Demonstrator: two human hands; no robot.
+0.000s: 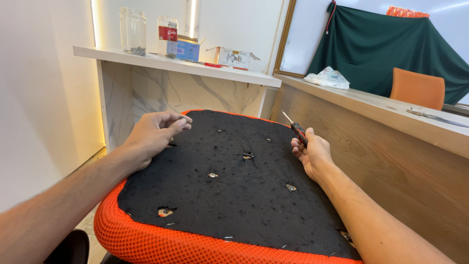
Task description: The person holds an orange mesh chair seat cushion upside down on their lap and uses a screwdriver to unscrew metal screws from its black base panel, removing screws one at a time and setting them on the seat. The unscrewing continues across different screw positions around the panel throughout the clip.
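Centre frame, upturned seat cushion (229, 195) with black underside: left hand (151, 134) pinches something small, right hand (312, 151) grips screwdriver (297, 129); fastener work, probably aligning tip next.

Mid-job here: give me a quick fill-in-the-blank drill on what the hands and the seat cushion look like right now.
1. The right hand holds a ____ with a red and black handle.
2. The left hand rests on the ____ fabric of the upturned seat cushion.
3. The cushion's mesh edge is coloured ____.

Missing words: screwdriver; black; orange
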